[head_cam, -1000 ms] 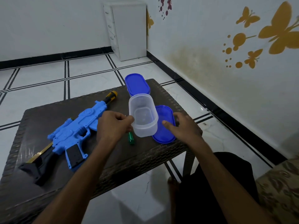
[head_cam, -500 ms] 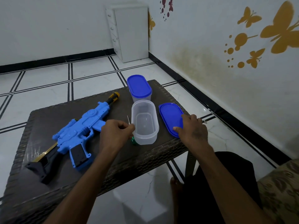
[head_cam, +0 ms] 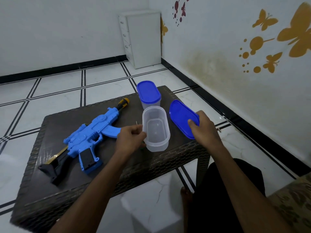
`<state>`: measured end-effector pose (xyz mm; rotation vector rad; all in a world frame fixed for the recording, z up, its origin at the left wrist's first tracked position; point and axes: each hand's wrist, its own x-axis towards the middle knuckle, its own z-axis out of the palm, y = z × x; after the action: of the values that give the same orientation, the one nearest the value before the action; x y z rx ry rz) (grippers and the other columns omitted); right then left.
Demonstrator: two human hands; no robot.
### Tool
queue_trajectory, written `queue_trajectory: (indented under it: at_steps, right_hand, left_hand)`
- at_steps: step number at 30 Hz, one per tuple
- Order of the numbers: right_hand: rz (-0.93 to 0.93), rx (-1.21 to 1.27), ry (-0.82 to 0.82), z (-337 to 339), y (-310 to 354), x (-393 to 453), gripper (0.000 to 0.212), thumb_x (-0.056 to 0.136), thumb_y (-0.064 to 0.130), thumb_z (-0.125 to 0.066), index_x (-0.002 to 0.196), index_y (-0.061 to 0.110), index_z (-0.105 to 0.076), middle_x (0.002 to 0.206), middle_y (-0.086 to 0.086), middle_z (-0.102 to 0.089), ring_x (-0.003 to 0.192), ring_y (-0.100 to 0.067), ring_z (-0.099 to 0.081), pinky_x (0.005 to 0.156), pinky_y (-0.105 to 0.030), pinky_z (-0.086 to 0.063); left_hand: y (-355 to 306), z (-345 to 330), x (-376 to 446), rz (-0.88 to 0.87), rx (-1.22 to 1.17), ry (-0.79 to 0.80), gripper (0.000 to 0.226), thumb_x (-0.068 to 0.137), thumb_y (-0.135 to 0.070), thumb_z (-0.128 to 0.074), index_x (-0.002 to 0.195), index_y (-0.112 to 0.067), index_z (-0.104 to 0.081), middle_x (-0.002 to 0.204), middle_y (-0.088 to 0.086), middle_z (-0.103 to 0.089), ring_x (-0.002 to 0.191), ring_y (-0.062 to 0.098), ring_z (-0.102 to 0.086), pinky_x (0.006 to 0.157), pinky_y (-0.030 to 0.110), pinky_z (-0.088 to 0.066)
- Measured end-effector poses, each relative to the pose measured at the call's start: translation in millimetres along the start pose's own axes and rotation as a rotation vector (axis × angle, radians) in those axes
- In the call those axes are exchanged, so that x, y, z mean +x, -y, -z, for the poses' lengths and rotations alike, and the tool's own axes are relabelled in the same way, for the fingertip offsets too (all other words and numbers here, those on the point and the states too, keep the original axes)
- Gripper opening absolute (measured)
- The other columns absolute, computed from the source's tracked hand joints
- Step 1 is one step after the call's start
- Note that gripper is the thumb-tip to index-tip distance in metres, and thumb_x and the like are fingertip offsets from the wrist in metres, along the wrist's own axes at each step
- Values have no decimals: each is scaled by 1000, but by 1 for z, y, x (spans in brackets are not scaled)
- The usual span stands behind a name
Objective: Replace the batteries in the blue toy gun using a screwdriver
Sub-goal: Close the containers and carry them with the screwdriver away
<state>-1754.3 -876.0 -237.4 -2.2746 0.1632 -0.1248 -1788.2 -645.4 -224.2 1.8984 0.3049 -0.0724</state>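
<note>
The blue toy gun (head_cam: 90,137) lies on its side on the left half of the dark wicker table (head_cam: 67,118), black stock toward me. An open clear container (head_cam: 155,130) stands right of it. My left hand (head_cam: 131,138) grips its left rim with curled fingers. A screwdriver lies under that hand; only its thin metal tip (head_cam: 136,122) and a sliver of green handle show. My right hand (head_cam: 204,128) holds the loose blue lid (head_cam: 180,116) at its near end, thumb on top, lid tilted above the table.
A second clear container with its blue lid on (head_cam: 149,96) stands at the table's far edge. The table's right edge is just beyond the held lid. A white drawer unit (head_cam: 143,39) stands in the room's corner. My dark-clothed knee (head_cam: 227,190) is below the table's near right corner.
The clear container went from held in the air to standing on the table. My right hand took hold of the blue lid and raised it off the table.
</note>
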Motion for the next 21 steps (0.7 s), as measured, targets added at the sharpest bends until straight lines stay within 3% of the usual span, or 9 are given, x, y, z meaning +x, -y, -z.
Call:
queue_trajectory:
  at_steps: [2, 4, 7, 11, 13, 15, 21]
  right_hand:
    - [83, 30, -9, -1, 14, -6, 18, 102, 32, -41, 112, 19, -50, 105, -6, -63, 91, -29, -62, 78, -44, -53]
    - [180, 94, 25, -1, 28, -13, 28, 104, 30, -38, 127, 25, -52, 116, -1, -62, 102, -22, -60, 82, -35, -49]
    - [301, 42, 109, -3, 45, -20, 41, 104, 30, -40, 145, 34, -42, 128, 7, -49, 107, -10, -51, 74, -18, -38]
    - [352, -46, 180, -17, 48, -25, 49, 101, 32, -48, 149, 34, -38, 137, 4, -40, 110, -10, -47, 77, -13, -42]
    - [350, -116, 205, -22, 45, -27, 54, 98, 36, -55, 149, 34, -38, 151, -3, -33, 129, -18, -42, 96, -26, -47]
    - [351, -204, 195, -27, 44, -30, 57, 93, 43, -60, 146, 36, -41, 157, -4, -26, 142, -23, -30, 108, -38, -40]
    - [367, -382, 198, -39, 52, -43, 50, 93, 45, -55, 142, 37, -48, 161, -7, -24, 151, -26, -11, 116, -46, -25]
  left_hand:
    - [0, -1, -1, 13, -11, 13, 30, 89, -6, -65, 116, -16, -71, 101, 0, -75, 84, 17, -74, 80, 44, -60]
    - [-2, -1, -3, 12, -8, 42, 28, 88, -7, -67, 114, -16, -72, 97, 0, -75, 83, 18, -74, 82, 44, -60]
    - [-9, -1, -8, 43, -43, 100, 23, 89, -8, -67, 110, -16, -70, 91, -4, -74, 86, 19, -73, 82, 41, -60]
    - [-10, -2, -9, 69, -122, 103, 15, 92, -11, -64, 104, -16, -71, 84, -3, -75, 83, 20, -73, 84, 43, -59]
    - [-7, -4, -7, 54, -154, 87, 13, 95, -13, -61, 99, -15, -72, 79, 2, -76, 75, 19, -72, 79, 41, -59]
    - [-4, -5, -3, 56, -177, 71, 15, 96, -16, -59, 102, -10, -71, 76, 3, -76, 71, 18, -73, 71, 33, -61]
    - [0, -5, 10, 50, -286, 37, 12, 99, -29, -54, 95, -26, -64, 80, 9, -74, 71, 21, -71, 68, 32, -60]
